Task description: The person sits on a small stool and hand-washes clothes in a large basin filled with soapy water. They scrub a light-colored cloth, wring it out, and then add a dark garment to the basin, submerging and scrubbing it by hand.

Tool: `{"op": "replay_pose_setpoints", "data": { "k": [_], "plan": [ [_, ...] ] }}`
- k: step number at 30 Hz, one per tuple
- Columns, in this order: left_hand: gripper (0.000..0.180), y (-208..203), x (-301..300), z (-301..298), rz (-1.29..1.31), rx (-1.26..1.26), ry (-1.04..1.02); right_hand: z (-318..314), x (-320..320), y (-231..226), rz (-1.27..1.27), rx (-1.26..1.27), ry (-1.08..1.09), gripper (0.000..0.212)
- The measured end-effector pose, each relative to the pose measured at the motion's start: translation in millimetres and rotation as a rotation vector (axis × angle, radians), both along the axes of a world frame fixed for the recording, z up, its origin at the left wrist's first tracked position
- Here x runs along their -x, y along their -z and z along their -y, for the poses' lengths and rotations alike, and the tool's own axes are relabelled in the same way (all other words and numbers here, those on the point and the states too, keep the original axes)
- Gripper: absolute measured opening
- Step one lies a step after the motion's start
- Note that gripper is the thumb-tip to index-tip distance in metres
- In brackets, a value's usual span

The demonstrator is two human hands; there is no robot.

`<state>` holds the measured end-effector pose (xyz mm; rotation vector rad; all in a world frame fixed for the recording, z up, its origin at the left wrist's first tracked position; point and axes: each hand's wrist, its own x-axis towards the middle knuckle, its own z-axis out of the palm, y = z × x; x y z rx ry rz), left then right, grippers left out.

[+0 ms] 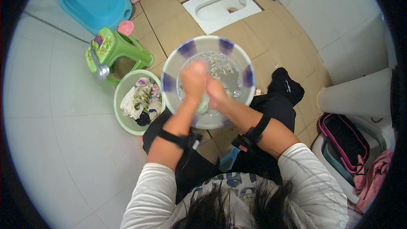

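A white basin with purple patches on its rim (186,51) stands on the floor in front of me, holding soapy water. Over it, my left hand (193,80) and my right hand (215,94) are pressed close together, both closed on a small pale piece of wet cloth (202,104) between them. The hands are blurred, so the cloth's shape is unclear. Black straps sit on both forearms.
A green basin (123,91) full of crumpled clothes stands left of the white basin. Beyond it are a green plastic stool (114,48) and a blue tub (95,0). A floor toilet (220,6) lies ahead. At the right sit a white tub (322,148) with a black-and-pink bag (343,138).
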<state>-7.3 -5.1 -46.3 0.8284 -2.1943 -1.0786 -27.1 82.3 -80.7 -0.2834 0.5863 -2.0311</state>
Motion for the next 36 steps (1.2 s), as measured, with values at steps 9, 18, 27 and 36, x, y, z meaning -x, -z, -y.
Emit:
{"op": "replay_pose_setpoints", "data": {
  "k": [9,18,27,36],
  "plan": [
    [0.033,-20,-10,35,0.164,-0.119,0.058,-9,11,5,-0.177,-0.619,-0.132,0.032],
    [0.028,-59,-44,44,0.272,-0.898,0.598,-21,48,-23,-0.511,-0.669,0.215,0.039],
    [0.041,-57,-42,40,-0.165,-1.203,0.688,-32,22,-59,-1.011,-0.474,0.121,0.038],
    [0.042,-59,-39,33,0.109,-0.809,0.654,-24,24,-49,-0.839,-0.461,0.188,0.033]
  ]
}}
